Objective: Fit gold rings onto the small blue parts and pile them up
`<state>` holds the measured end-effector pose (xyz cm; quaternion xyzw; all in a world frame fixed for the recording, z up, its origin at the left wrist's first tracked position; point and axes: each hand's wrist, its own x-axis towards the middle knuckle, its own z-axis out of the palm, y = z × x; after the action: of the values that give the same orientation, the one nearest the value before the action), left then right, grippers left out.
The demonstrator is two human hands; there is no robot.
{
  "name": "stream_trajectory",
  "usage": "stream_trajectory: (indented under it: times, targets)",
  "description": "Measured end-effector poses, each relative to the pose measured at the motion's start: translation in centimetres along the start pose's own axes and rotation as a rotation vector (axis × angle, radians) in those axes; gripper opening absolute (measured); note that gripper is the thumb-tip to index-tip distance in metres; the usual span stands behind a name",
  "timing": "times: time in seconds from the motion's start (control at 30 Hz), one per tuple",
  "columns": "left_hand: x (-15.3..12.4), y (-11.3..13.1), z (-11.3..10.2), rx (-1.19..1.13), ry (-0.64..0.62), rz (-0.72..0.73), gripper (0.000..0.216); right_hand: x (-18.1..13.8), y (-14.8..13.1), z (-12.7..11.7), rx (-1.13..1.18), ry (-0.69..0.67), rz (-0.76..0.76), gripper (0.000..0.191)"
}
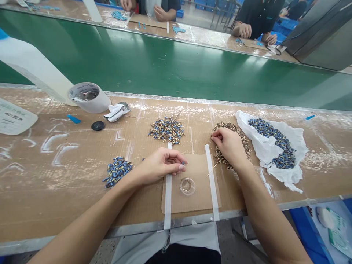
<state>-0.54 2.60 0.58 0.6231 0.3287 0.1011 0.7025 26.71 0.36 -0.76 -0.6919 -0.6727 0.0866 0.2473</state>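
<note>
**Parts:** a heap of small blue-and-gold parts lies mid-worktop; a looser blue heap sits left of it; a curved band of brown-gold pieces lies right, touching a white plastic bag bearing more blue parts.
**Left hand:** palm down, fingers curled above a cardboard sheet; grip closed on a blue speck.
**Right hand:** wrist raised, thumb and forefinger pinched at the band's inner edge; grip clenched, any held piece hidden.
**Beside the hands:** a clear round dish on the sheet; a thin wooden stick below the right hand.
**Unresolved:** individual part shapes, too small to make out.
</note>
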Motion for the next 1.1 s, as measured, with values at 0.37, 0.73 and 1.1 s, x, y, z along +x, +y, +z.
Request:
stream_trajectory:
  times: [0.37,0.73,1.1]
  targets:
    - [-0.1,0.3,0.0,0.019,0.008,0.003,0.018,-0.1,-0.1,0.1,0.023,-0.002,-0.018,0.017]
    - [-0.2,0.1,0.0,-0.036,-0.003,-0.003,0.019,2.9,-2.1,2.0,-0.003,-0.02,-0.151,0.025]
    - [-0.2,0.1,0.2,-0.067,0.018,-0.026,0.019,3.1,-3.0,2.8,-0.212,-0.009,-0.156,0.019]
